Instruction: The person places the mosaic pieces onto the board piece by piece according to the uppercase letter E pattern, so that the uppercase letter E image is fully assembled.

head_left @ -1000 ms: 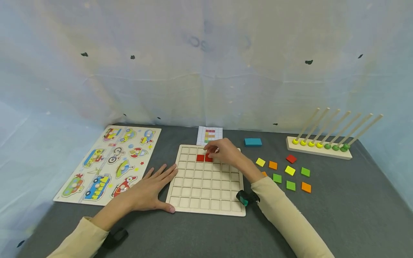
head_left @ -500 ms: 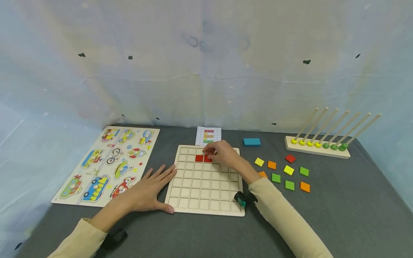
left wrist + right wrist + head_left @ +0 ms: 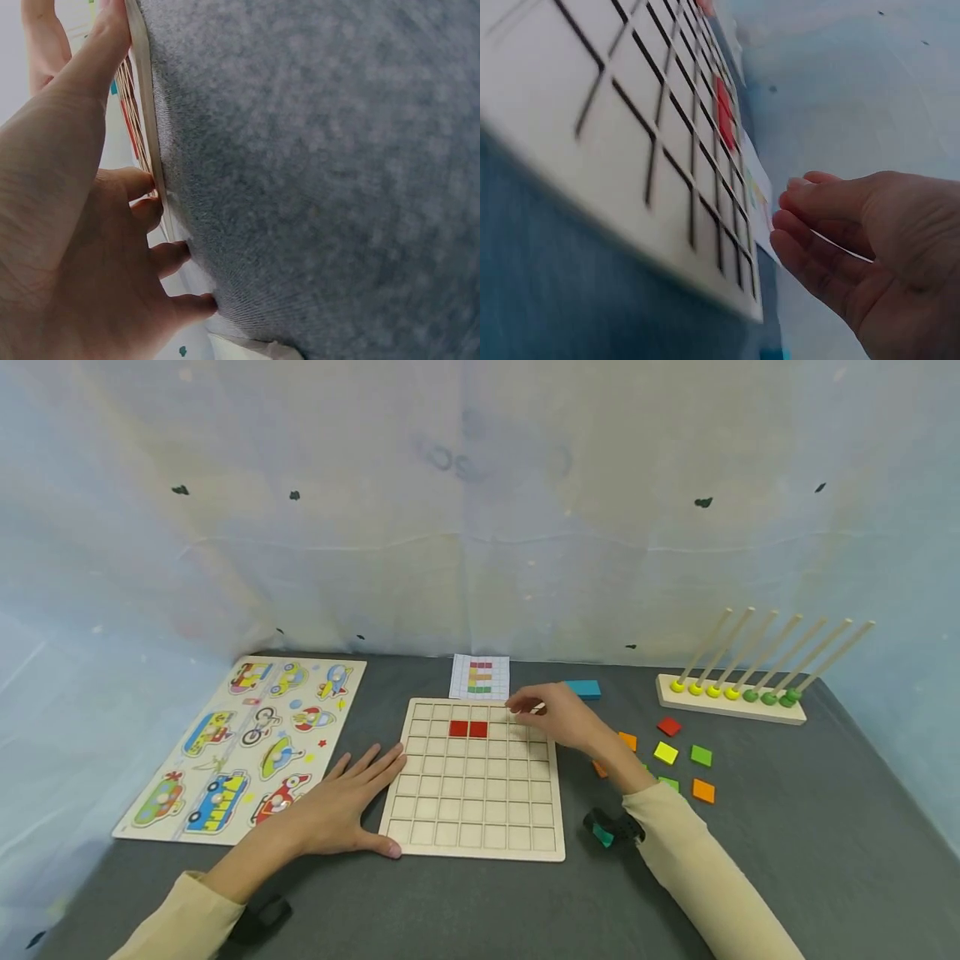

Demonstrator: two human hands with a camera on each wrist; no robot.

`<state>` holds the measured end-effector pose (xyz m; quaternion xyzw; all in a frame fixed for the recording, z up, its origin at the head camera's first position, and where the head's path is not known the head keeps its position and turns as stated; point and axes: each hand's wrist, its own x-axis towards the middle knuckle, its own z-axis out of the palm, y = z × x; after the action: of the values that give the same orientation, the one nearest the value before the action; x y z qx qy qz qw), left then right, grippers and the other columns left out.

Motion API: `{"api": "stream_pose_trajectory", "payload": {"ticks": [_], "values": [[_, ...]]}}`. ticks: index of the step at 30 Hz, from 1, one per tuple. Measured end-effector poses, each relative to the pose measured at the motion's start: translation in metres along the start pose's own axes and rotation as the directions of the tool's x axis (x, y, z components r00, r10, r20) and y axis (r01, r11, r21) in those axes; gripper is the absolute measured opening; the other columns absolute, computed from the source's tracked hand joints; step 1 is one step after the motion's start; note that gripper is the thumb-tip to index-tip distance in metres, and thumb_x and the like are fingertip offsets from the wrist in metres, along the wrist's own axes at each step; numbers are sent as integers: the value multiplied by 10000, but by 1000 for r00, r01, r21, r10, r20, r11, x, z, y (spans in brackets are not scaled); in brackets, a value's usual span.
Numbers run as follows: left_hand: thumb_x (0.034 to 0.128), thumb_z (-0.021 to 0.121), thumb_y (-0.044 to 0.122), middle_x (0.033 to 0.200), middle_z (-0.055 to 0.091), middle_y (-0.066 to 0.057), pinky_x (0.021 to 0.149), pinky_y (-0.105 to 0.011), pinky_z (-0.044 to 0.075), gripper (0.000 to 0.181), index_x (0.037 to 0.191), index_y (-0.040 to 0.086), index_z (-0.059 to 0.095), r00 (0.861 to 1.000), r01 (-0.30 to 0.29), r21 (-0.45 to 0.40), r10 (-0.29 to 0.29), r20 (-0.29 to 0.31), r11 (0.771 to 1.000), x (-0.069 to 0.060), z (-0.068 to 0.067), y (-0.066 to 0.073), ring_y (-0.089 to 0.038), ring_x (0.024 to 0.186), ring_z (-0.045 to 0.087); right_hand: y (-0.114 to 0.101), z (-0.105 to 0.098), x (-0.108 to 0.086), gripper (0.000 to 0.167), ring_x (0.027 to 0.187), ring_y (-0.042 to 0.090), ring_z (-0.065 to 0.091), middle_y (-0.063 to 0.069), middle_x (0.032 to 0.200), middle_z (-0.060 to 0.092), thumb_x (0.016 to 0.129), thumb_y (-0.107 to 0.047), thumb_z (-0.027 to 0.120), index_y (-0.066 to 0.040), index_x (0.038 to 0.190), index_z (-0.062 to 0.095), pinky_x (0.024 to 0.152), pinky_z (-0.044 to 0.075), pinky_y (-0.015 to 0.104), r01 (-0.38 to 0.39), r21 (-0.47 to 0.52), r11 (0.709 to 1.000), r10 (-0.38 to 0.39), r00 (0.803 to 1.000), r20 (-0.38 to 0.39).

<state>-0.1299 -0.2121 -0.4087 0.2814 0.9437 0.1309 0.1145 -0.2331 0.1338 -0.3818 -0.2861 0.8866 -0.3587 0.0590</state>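
Observation:
Two red squares [image 3: 468,728] lie side by side in the second row of the wooden grid board [image 3: 471,789]; in the right wrist view they show as a red strip [image 3: 724,112]. The left hand [image 3: 337,806], fingers spread, touches the board's left edge, its thumb by the near left corner. In the left wrist view the left hand [image 3: 97,225] has its fingertips along that edge. Over the board's far right corner is the right hand [image 3: 558,718], fingers loosely bent with nothing visible in them; the right wrist view shows this hand [image 3: 877,247] off the board's surface.
A printed pattern sheet [image 3: 480,677] lies behind the board, a blue block [image 3: 582,689] beside it. Loose coloured squares [image 3: 665,753] are scattered right of the board, partly hidden by the right arm. A peg stand [image 3: 731,700] stands far right, a picture puzzle [image 3: 247,747] left.
The right hand has let go of the second red square and moved right, away from it. The left hand stays at the board's edge. The head view has shifted slightly.

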Motion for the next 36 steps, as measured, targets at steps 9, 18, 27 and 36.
{"api": "stream_pose_trajectory", "payload": {"ticks": [9, 18, 27, 36], "values": [[693, 613, 814, 1641, 130, -69, 1139, -658, 88, 1203, 1580, 116, 198, 1000, 10, -6, -10, 4, 1000, -2, 0, -1, -376, 1487, 115, 29, -42, -34, 281, 1044, 295, 644, 133, 1137, 689, 944, -86, 654, -3, 1212, 672, 897, 532, 441, -76, -62, 995, 71, 994, -79], [693, 627, 805, 1641, 131, -69, 1140, -656, 87, 1202, 1580, 118, 198, 1000, 14, -6, -14, 6, 1000, -2, 0, -1, -378, 1486, 115, 56, -72, -67, 286, 1011, 341, 641, 192, 1124, 677, 947, -44, 637, 36, 1222, 648, 864, 538, 491, -157, -194, 968, 135, 983, -122], [697, 613, 811, 1644, 120, -62, 1137, -660, 85, 1198, 1582, 120, 192, 1000, 0, -7, 0, 9, 1000, -1, 0, -1, -375, 1487, 112, 84, -84, -97, 306, 1060, 422, 614, 249, 1169, 645, 924, -18, 652, 54, 1222, 639, 861, 524, 534, -235, -248, 940, 200, 967, -160], [687, 588, 836, 1645, 114, -52, 1142, -653, 83, 1215, 1582, 119, 187, 1000, 1, 7, -1, 11, 1000, 0, -1, -1, -366, 1489, 112, 98, -89, -116, 317, 965, 398, 640, 254, 1092, 668, 907, -61, 686, 88, 1184, 646, 819, 517, 545, -262, -333, 906, 228, 964, -140]]}}
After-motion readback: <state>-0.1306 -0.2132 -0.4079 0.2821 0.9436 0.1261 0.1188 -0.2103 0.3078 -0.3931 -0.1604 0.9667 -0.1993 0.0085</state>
